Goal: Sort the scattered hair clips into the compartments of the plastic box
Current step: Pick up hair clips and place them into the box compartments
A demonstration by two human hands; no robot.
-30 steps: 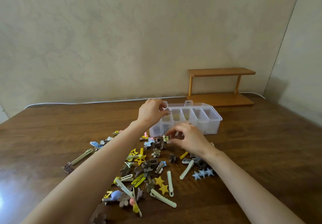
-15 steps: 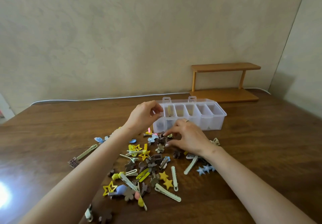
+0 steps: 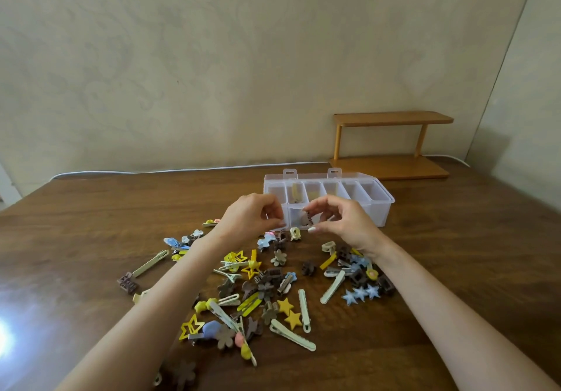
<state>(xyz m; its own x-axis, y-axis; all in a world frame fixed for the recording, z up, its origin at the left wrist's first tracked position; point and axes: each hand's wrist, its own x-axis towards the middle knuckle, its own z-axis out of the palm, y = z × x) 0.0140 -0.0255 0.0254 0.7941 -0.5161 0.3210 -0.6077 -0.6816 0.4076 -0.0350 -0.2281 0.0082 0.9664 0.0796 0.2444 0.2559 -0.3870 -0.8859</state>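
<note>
I have just one view, from the camera on the person's head, wide-angle, looking forward and down across the wooden table (image 3: 91,238). It sits close: both forearms run in from the bottom corners, and the hair clips (image 3: 273,293) fill the lower middle. The plastic box (image 3: 381,208) lies mid-frame, with the wall (image 3: 212,71) taking the whole upper half and a small wooden shelf (image 3: 391,147) at the right.

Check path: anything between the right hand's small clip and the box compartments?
Nothing visible. The right hand pinches a small brown clip just in front of the plastic box, whose top is open. The left hand is beside it, left of the path.
</note>
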